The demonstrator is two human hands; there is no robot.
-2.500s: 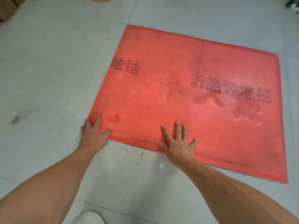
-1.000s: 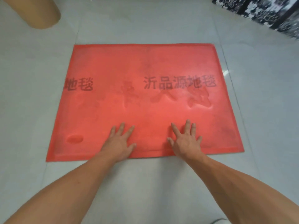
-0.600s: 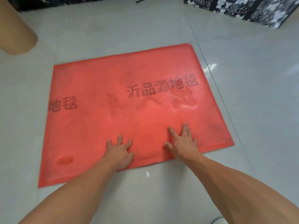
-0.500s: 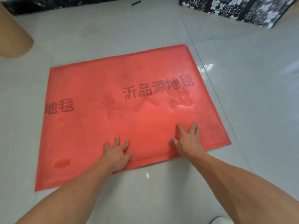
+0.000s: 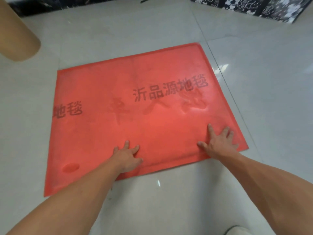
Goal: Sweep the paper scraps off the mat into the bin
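mat [image 5: 152,102]: 1, red | hands: 2, left hand [image 5: 126,157] and right hand [image 5: 220,144] | brown cylinder [image 5: 17,36]: 1 | black-and-white patterned boxes [image 5: 254,4]: count unclear | small dark object [image 5: 145,0] on floor: 1

The person's body shows as two bare forearms and two bare hands. No sleeve reaches into view on either arm; both are uncovered from the near edge of the picture to the wrist. The left hand [image 5: 127,157] carries no ring, watch, band or glove, and the right hand [image 5: 220,143] is just as plain, wrist included. The fingers [image 5: 210,131] are bare with short nails. The forearms look lean, with tendons and muscle lines showing along their length. At the near right corner a rounded white shape, perhaps the toe of a shoe [image 5: 237,231], shows only in part.
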